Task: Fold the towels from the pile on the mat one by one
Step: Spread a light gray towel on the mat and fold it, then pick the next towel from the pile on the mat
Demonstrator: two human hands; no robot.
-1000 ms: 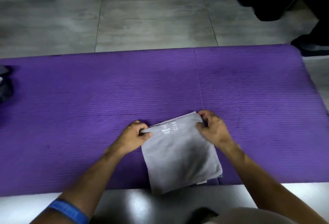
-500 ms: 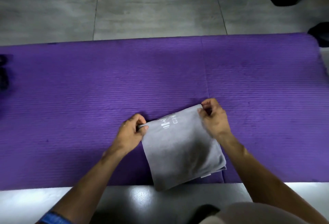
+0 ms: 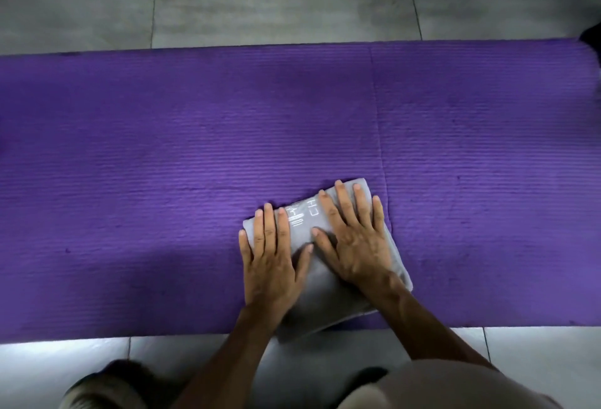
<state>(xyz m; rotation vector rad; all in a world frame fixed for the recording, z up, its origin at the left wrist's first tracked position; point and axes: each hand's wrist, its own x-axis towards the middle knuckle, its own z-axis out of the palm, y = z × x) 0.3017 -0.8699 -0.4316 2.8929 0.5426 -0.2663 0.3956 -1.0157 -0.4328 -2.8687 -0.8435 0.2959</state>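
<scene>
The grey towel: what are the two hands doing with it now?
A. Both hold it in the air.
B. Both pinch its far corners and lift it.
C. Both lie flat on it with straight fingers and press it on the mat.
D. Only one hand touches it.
C: the left hand and the right hand lie flat, fingers straight, on the folded grey towel on the purple mat.

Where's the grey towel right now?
Head view: the folded grey towel lies at the purple mat's near edge, right of centre, pressed flat under the left hand and right hand.
</scene>
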